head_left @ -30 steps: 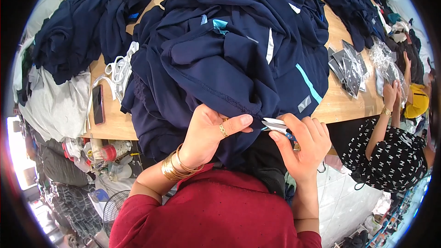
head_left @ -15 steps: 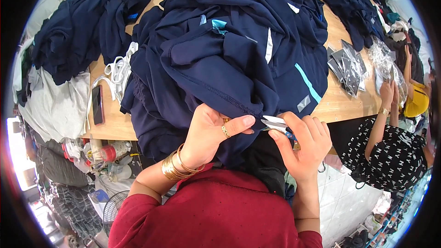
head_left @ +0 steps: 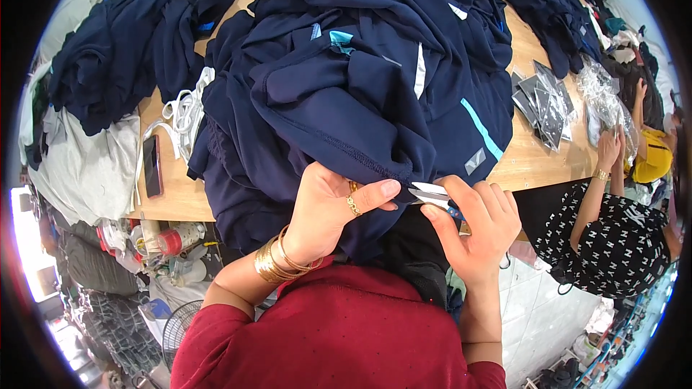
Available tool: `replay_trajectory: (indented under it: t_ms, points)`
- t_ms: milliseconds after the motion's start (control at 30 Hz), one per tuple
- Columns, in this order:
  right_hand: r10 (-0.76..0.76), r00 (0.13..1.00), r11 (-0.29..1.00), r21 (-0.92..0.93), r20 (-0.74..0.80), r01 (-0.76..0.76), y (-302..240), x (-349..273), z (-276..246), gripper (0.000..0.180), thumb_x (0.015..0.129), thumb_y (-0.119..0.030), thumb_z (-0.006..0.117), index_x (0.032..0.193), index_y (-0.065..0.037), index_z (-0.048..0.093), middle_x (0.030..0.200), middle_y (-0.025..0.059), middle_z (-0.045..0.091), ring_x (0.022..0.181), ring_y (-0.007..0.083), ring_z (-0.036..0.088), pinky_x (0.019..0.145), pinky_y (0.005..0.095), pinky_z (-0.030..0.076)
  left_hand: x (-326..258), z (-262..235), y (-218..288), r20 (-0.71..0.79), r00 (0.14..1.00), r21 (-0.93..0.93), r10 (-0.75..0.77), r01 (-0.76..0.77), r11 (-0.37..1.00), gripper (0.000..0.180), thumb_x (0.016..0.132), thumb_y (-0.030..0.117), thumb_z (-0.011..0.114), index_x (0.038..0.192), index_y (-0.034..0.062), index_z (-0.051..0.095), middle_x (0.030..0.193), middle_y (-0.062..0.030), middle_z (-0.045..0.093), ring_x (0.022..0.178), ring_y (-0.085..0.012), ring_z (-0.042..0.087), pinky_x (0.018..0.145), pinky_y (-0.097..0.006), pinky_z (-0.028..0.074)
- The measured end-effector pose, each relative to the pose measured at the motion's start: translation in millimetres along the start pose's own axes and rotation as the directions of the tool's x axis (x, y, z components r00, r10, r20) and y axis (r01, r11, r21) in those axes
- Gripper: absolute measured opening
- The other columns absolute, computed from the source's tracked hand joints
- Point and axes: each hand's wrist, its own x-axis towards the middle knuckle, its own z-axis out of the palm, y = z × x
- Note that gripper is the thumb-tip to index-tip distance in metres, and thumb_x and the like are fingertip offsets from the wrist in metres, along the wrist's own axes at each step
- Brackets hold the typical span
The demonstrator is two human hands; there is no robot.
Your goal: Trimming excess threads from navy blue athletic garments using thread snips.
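Note:
Pinched between the thumb and fingers of my left hand [head_left: 339, 205] is the seamed edge of a navy garment [head_left: 324, 130]. My right hand [head_left: 476, 220] is closed around small thread snips [head_left: 430, 193] with pale blades and a blue grip. The blades point left at the garment's edge, close beside my left thumb tip. Whether they touch cloth or a thread, I cannot tell. The garment lies on a large heap of navy clothing [head_left: 404, 0] with light blue and white strips. Part of the snips is hidden by my right fingers.
Left on the wooden table [head_left: 180, 198] are a phone [head_left: 153, 167], white cord [head_left: 189, 119] and another navy pile [head_left: 130, 50]. To the right lie small dark packets [head_left: 544, 104] and clear plastic bags [head_left: 604, 97]. A co-worker's hand [head_left: 609, 148] is at the bags.
Both hands keep almost the same pose on the garment and the snips. The snips' blades look slightly shifted at the cloth edge; the whole view has drifted a little.

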Motion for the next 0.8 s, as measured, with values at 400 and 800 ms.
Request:
replay_trajectory:
  t_ms: [400,800]
  points:
    - [0.006,1.000,1.000,0.015,-0.014,-0.006,-0.7,-1.5,-0.8,0.027,0.069,-0.031,0.073,0.086,-0.011,0.065,0.059,-0.0008,0.043,0.051,0.0161,0.040,0.049,0.0302,0.027,-0.1,4.6,2.3,-0.009,0.999,-0.023,-0.044,0.043,0.999,0.024,0.078,0.000,0.068,0.100,-0.0011,0.058,0.092,-0.0080,0.063,0.081,-0.0151,0.061,0.067,-0.028,0.055]
    - [0.029,0.999,0.999,0.021,-0.020,-0.029,-0.9,-1.2,-1.9,0.025,0.069,-0.029,0.073,0.085,-0.011,0.065,0.060,-0.0015,0.045,0.051,0.0152,0.040,0.050,0.0296,0.027,-0.6,6.1,-1.3,0.002,1.000,-0.010,0.030,-0.030,1.000,0.022,0.078,-0.001,0.066,0.099,-0.0021,0.058,0.092,-0.0082,0.063,0.081,-0.0145,0.061,0.069,-0.028,0.054]
